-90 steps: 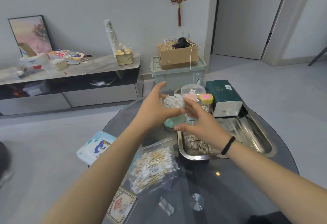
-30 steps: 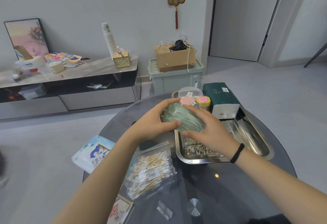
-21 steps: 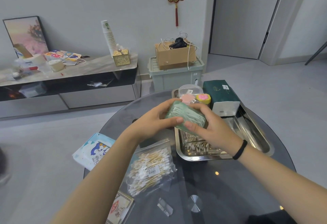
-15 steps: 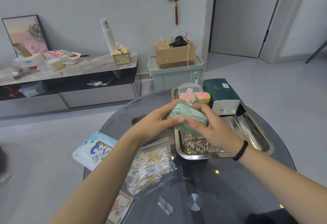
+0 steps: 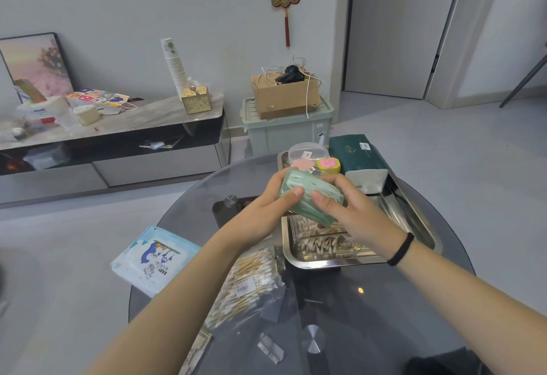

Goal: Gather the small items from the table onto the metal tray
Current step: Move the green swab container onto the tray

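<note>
Both hands hold a green round container of cotton swabs (image 5: 307, 194) tilted on its side, just above the near-left part of the metal tray (image 5: 319, 262). My left hand (image 5: 266, 206) grips its left end and my right hand (image 5: 346, 212) its right end. Inside the tray lie a clear box of cotton swabs (image 5: 322, 241), a green tissue pack (image 5: 358, 158), a clear round tub (image 5: 307, 152), a pink item (image 5: 302, 164) and a yellow pink-topped piece (image 5: 328, 165). A bag of wooden cotton swabs (image 5: 248, 283) lies on the glass table to the tray's left.
A blue-and-white wipes pack (image 5: 154, 259) sits at the round glass table's (image 5: 355, 315) left edge. A card box (image 5: 195, 351) and a small clear piece (image 5: 270, 348) lie near the front. Beyond the table stand a storage bin with a cardboard box (image 5: 285, 99) and a low cabinet (image 5: 118, 144).
The green container, earlier upright with white swab tips showing, has been turned onto its side between both hands and has stayed above the tray's near-left part.
</note>
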The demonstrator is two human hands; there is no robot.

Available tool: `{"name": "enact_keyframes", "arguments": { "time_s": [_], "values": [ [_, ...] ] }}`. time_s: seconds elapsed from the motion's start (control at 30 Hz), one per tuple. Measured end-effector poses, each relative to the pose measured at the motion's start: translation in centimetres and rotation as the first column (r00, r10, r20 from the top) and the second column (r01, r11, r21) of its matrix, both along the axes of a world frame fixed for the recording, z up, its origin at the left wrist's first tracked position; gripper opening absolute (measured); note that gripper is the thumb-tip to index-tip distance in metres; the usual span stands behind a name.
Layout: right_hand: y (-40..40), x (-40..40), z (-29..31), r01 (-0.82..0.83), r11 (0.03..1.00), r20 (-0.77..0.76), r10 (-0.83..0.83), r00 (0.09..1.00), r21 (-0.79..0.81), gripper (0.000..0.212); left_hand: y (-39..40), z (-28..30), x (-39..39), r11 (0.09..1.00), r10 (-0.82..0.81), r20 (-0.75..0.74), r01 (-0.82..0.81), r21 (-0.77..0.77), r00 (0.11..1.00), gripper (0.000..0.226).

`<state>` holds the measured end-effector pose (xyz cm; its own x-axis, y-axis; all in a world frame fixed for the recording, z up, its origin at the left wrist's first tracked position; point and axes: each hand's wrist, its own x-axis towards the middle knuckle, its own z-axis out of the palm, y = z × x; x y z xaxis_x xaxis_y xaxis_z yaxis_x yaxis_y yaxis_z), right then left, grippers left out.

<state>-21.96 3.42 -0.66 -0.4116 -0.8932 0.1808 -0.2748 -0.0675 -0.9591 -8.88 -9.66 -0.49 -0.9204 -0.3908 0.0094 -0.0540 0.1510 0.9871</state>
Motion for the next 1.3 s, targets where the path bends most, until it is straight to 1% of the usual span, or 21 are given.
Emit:
{"name": "enact_keyframes", "arguments": {
  "time_s": [0.07,0.2,0.3,0.47,0.6,0.67,0.73,0.83,0.93,1.0,1.07,1.13,1.2,1.23,1.3],
  "values": [
    [0.3,-0.2,0.2,-0.018,1.000,0.007,0.018,1.000,0.006,0.035,0.2,0.1,-0.2,0.999,-0.026,0.015,0.026,-0.018,1.000,0.066],
    [0.5,-0.4,-0.3,-0.033,0.998,0.047,0.031,0.998,0.045,0.046,0.5,0.0,-0.1,0.999,-0.041,0.032,0.041,-0.014,0.999,0.064],
    [0.7,-0.6,-0.5,-0.051,0.996,0.089,0.045,0.995,0.070,0.046,0.7,-0.4,0.0,0.997,-0.052,0.079,0.056,-0.044,0.995,0.060],
    [1.4,-1.3,-0.6,-0.086,0.987,0.094,0.073,0.993,0.139,0.050,1.5,-0.6,0.0,0.989,-0.071,0.125,0.087,-0.123,0.990,0.052],
    [1.8,-1.2,-0.6,-0.121,0.983,0.206,0.090,0.974,0.140,0.055,1.7,-0.4,-0.3,0.982,-0.070,0.132,0.092,-0.168,0.989,0.055],
    [2.0,-1.2,-0.4,-0.135,0.982,0.255,0.099,0.962,0.129,0.057,2.1,-0.3,-0.4,0.976,-0.066,0.110,0.087,-0.199,0.992,0.050],
    [2.1,-1.3,-0.2,-0.141,0.983,0.298,0.100,0.949,0.119,0.059,2.4,0.2,-0.5,0.976,-0.049,0.058,0.060,-0.210,0.997,0.040],
    [2.1,-1.2,0.1,-0.138,0.988,0.377,0.102,0.920,0.072,0.052,2.7,0.8,-1.2,0.985,-0.006,0.006,0.007,-0.175,1.000,0.030],
    [2.2,-1.3,0.1,-0.115,0.992,0.441,0.079,0.894,0.054,0.044,3.3,0.6,-1.7,0.991,0.000,-0.026,-0.004,-0.132,1.000,0.033],
    [2.3,-1.6,0.1,-0.113,0.992,0.469,0.074,0.880,0.054,0.043,3.5,0.3,-1.8,0.992,0.005,-0.028,-0.008,-0.130,1.000,0.036],
    [2.4,-1.8,0.2,-0.118,0.992,0.493,0.077,0.867,0.053,0.049,3.7,0.3,-2.1,0.989,-0.006,-0.027,0.002,-0.147,1.000,0.037],
    [2.6,-2.3,0.2,-0.130,0.990,0.509,0.082,0.857,0.059,0.062,3.8,0.5,-2.6,0.984,-0.017,-0.008,0.016,-0.180,1.000,0.036],
    [2.9,-3.0,0.3,-0.140,0.988,0.504,0.086,0.859,0.071,0.070,4.0,0.6,-3.1,0.978,-0.029,0.012,0.031,-0.206,1.000,0.034],
    [3.0,-3.3,0.3,-0.141,0.987,0.499,0.083,0.863,0.080,0.071,4.0,0.6,-3.2,0.974,-0.045,0.020,0.049,-0.220,0.999,0.035],
    [3.4,-3.9,0.4,-0.128,0.987,0.494,0.064,0.867,0.096,0.064,4.1,0.4,-3.7,0.952,-0.061,0.063,0.077,-0.295,0.996,0.044]
  ]
}}
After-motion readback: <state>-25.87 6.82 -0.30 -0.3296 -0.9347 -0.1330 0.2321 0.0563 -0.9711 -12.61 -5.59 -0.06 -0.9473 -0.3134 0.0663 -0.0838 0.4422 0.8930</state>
